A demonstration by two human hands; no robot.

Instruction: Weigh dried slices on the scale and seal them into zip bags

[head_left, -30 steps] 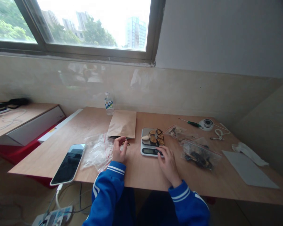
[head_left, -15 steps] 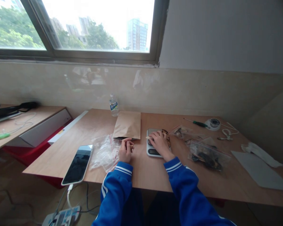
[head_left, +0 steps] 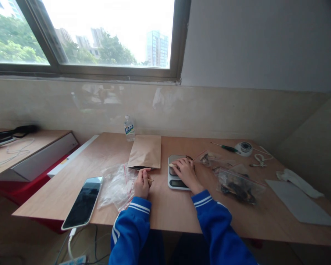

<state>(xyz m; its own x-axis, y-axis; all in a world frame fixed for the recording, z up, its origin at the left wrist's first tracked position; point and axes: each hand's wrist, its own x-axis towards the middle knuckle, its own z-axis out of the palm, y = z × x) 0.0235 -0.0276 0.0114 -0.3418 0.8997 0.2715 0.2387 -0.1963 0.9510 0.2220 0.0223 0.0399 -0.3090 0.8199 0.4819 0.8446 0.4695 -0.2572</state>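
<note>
scene: a wooden table (head_left: 165, 209) under a window is seen from above, with two hands in blue sleeves at work; the kitchen scale (head_left: 177, 173) is taken as the landmark.
right hand: the right hand (head_left: 185, 171) is laid over the scale's platform, fingers curled onto the dried slices (head_left: 189, 158) piled there; whether a slice is pinched cannot be told, as the fingertips are hidden.
left hand: the left hand (head_left: 142, 181), left of the scale, is loosely closed at the open mouth of a kraft paper bag (head_left: 145, 151); a thin dark sliver seems to be pinched in it, too small to be sure.
handling: the slices are judged light, dry and brittle, so they are best pinched gently at the edges. the bag is judged light and floppy, and is best taken by one lip of its mouth.
left of the scale: crumpled clear plastic bags (head_left: 116, 183) are touched by the left wrist; a smartphone (head_left: 83, 201) lies beyond them.
right of the scale: clear zip bags of dark dried pieces (head_left: 238, 186) lie near; a screwdriver (head_left: 224, 147) and a tape roll (head_left: 244, 148) lie well apart.
behind the scale: a small water bottle (head_left: 129, 128) stands past the paper bag.
in the way: nothing is seen between the scale and the bag's mouth.
</note>
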